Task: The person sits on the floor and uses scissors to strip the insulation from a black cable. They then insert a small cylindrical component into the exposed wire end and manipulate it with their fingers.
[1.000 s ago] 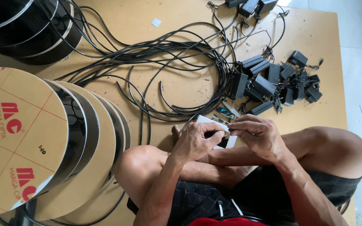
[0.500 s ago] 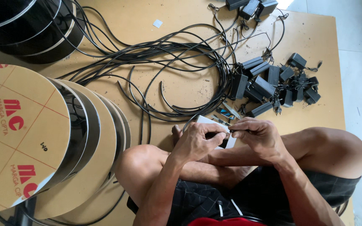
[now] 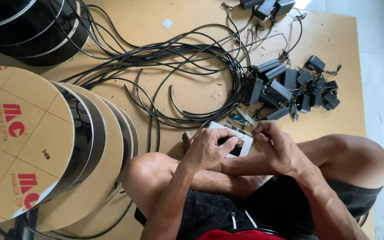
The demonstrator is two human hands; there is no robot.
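Plywood board (image 3: pixel 192 26) on pale tiled floor (image 3: pixel 383 40)

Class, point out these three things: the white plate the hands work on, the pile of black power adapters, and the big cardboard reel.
white plate (image 3: pixel 246 143), head view, right edge.
black power adapters (image 3: pixel 285 86), head view, middle.
cardboard reel (image 3: pixel 21 142), head view, face.

Left hand (image 3: pixel 210 149) and right hand (image 3: pixel 274 142) together, fingers curled
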